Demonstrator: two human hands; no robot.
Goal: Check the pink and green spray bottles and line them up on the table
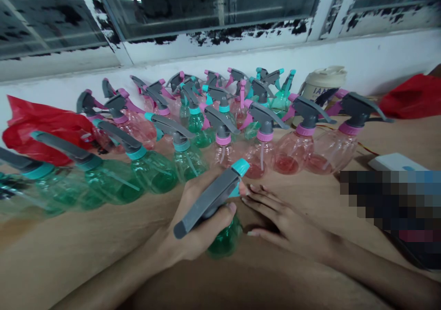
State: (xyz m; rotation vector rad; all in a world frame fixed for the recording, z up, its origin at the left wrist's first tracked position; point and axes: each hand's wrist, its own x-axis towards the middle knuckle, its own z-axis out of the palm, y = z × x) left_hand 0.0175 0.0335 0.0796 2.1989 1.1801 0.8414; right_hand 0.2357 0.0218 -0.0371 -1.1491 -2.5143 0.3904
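Note:
My left hand (198, 222) is wrapped round the neck of a green spray bottle (225, 239) in front of me. Its grey trigger head ends in a turquoise nozzle that points away to the right, and the grip hides the collar. Flat beside it, with fingers stretched toward the bottle, lies my right hand (285, 220); it holds nothing. Just beyond my hands stand a pink spray bottle (257, 165) and a green spray bottle (188, 160), part of a row with grey heads.
Several more pink and green bottles crowd back to the white wall (386, 55). Red plastic bags lie at the left (51, 126) and right (411, 98). A cream container (325, 80) stands at the back. A white box (396, 163) and a blurred-out dark object sit on the right of the wooden table (103, 241).

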